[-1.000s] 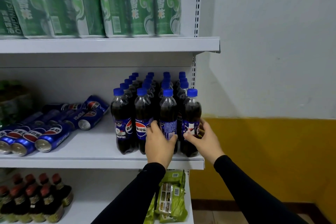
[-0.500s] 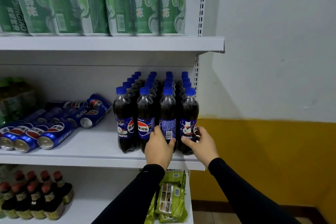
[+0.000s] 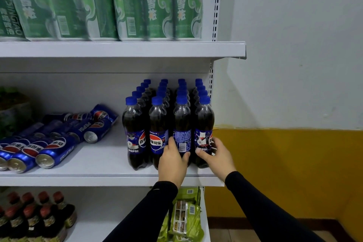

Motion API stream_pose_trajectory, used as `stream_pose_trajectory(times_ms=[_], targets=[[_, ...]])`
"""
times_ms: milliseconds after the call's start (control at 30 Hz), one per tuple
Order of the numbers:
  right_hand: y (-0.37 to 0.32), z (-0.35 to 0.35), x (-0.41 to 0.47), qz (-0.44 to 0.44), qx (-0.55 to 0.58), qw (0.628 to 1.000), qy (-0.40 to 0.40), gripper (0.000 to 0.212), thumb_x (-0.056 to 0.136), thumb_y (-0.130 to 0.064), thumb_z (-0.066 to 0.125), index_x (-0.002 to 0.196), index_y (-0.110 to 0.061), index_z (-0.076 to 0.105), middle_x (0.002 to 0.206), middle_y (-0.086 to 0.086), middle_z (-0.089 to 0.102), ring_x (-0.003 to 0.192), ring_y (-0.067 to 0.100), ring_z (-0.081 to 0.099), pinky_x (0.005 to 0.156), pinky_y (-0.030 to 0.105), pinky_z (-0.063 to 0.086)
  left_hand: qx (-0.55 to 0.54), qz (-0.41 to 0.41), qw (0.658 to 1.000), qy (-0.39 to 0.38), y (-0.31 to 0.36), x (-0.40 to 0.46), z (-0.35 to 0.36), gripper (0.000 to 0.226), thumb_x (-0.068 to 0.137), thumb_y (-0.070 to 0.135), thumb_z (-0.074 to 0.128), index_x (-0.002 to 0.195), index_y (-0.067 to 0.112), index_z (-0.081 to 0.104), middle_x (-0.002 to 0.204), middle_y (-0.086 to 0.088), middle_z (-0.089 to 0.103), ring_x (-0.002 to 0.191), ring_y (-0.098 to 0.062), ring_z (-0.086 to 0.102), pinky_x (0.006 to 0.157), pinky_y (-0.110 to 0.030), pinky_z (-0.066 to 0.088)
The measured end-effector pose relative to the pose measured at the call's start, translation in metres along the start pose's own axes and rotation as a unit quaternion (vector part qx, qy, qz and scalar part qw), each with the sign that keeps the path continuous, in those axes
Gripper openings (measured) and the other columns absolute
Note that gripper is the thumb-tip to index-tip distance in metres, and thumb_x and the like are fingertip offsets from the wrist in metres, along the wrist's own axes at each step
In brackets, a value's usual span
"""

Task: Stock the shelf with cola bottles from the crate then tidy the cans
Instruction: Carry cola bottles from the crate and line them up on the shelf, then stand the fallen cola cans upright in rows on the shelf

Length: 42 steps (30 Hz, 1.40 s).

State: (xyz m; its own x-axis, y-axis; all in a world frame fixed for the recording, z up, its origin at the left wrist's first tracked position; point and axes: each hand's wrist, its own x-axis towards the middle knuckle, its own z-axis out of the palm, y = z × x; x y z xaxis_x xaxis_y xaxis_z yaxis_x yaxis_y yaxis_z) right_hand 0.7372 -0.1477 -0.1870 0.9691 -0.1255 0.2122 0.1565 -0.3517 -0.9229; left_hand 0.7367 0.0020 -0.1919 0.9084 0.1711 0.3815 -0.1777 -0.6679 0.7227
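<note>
At the middle shelf [image 3: 98, 178] right edge, left hand [image 3: 172, 161] and right hand [image 3: 218, 153] each grip 1 front-row cola bottle [image 3: 182, 124]; blue cans [image 3: 53, 151] lie toppled centre-left.

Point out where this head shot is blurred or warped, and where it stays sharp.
Head view: the green cans on the top shelf are smeared, worst toward the left; the cola bottles and both hands, left and right, read sharp; the wide lens tilts the cans and bows the shelf upright.
</note>
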Motion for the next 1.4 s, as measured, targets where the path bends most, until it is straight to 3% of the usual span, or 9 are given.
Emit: stream_pose_trajectory(times_ms=[133, 267, 400, 500, 633, 933, 1167, 1267, 1400], targets=[[0.000, 0.001, 0.001, 0.004, -0.004, 1.000, -0.008, 0.041, 0.083, -0.031, 0.075, 0.114, -0.038, 0.049, 0.100, -0.021, 0.062, 0.091, -0.005, 0.059, 0.071, 0.018, 0.052, 0.003, 0.005, 1.000, -0.009, -0.002, 0.000, -0.003, 0.066, 0.088, 0.031, 0.068, 0.142, 0.015, 0.034, 0.124, -0.010, 0.059, 0.111, -0.028, 0.059, 0.093, -0.039, 0.051], [-0.006, -0.003, 0.002, -0.009, -0.006, 1.000, -0.008, 0.041, 0.081, -0.035, 0.077, 0.113, -0.036, 0.051, 0.105, -0.017, 0.063, 0.094, -0.005, 0.060, 0.074, 0.017, 0.050, 0.013, 0.025, 1.000, -0.001, 0.001, 0.001, -0.015, 0.061, 0.089, 0.035, 0.066, 0.140, 0.016, 0.039, 0.101, -0.004, 0.065, 0.094, -0.021, 0.062, 0.079, -0.032, 0.052], [-0.031, -0.014, 0.002, -0.052, 0.019, 0.996, 0.075, 0.067, 0.082, -0.046, 0.072, 0.139, -0.020, 0.046, 0.133, -0.004, 0.055, 0.119, 0.011, 0.055, 0.100, 0.036, 0.050, 0.014, 0.049, 0.998, 0.026, 0.011, 0.011, -0.042, 0.049, 0.093, 0.040, 0.058, 0.136, 0.017, 0.050, 0.086, 0.006, 0.061, 0.085, -0.011, 0.057, 0.075, -0.028, 0.047], [-0.068, -0.023, -0.001, -0.099, 0.073, 0.987, 0.108, 0.056, 0.087, -0.040, 0.068, 0.136, -0.020, 0.049, 0.135, -0.001, 0.056, 0.120, 0.011, 0.055, 0.103, 0.038, 0.048, -0.055, 0.051, 0.995, 0.063, 0.018, 0.019, -0.070, 0.035, 0.093, 0.039, 0.059, 0.120, 0.018, 0.062, 0.086, 0.007, 0.063, 0.080, -0.010, 0.061, 0.076, -0.031, 0.054], [-0.111, -0.016, -0.007, -0.151, 0.125, 0.976, 0.100, 0.044, 0.090, -0.035, 0.066, 0.129, -0.024, 0.052, 0.130, -0.004, 0.058, 0.119, 0.007, 0.056, 0.104, 0.032, 0.047, -0.162, 0.042, 0.982, 0.087, 0.025, 0.022, -0.114, 0.018, 0.095, 0.032, 0.060, 0.109, 0.021, 0.064, 0.093, 0.011, 0.065, 0.084, -0.001, 0.061, 0.070, -0.011, 0.047], [-0.173, 0.049, -0.033, -0.223, 0.225, 0.946, -0.070, 0.046, 0.093, -0.021, 0.060, 0.137, -0.018, 0.047, 0.130, -0.009, 0.056, 0.115, -0.005, 0.057, 0.091, 0.011, 0.047, -0.256, 0.033, 0.945, 0.198, -0.002, 0.015, -0.209, 0.027, 0.100, 0.022, 0.050, 0.123, 0.016, 0.063, 0.120, -0.001, 0.066, 0.115, -0.014, 0.060, 0.097, -0.030, 0.048], [-0.198, 0.126, -0.049, -0.242, 0.231, 0.916, -0.221, 0.049, 0.098, -0.023, 0.051, 0.144, -0.013, 0.040, 0.138, -0.004, 0.050, 0.107, -0.021, 0.052, 0.084, 0.002, 0.041, -0.264, 0.003, 0.926, 0.269, -0.035, -0.013, -0.277, 0.030, 0.102, 0.019, 0.045, 0.128, 0.020, 0.060, 0.130, 0.001, 0.061, 0.122, -0.009, 0.055, 0.097, -0.019, 0.042], [-0.205, 0.160, -0.055, -0.231, 0.234, 0.911, -0.249, 0.045, 0.098, -0.021, 0.051, 0.142, -0.015, 0.044, 0.140, -0.002, 0.051, 0.116, -0.008, 0.054, 0.085, 0.004, 0.042, -0.253, -0.012, 0.922, 0.292, -0.058, -0.024, -0.305, 0.030, 0.102, 0.020, 0.046, 0.128, 0.021, 0.060, 0.131, 0.002, 0.061, 0.122, -0.007, 0.055, 0.096, -0.018, 0.042], [-0.216, 0.212, -0.059, -0.224, 0.233, 0.908, -0.264, 0.043, 0.098, -0.019, 0.053, 0.141, -0.014, 0.046, 0.132, -0.004, 0.055, 0.105, -0.020, 0.054, 0.081, 0.002, 0.042, -0.243, -0.019, 0.917, 0.316, -0.093, -0.029, -0.344, 0.031, 0.100, 0.023, 0.049, 0.127, 0.019, 0.061, 0.131, 0.000, 0.062, 0.124, -0.010, 0.055, 0.104, -0.028, 0.043]])
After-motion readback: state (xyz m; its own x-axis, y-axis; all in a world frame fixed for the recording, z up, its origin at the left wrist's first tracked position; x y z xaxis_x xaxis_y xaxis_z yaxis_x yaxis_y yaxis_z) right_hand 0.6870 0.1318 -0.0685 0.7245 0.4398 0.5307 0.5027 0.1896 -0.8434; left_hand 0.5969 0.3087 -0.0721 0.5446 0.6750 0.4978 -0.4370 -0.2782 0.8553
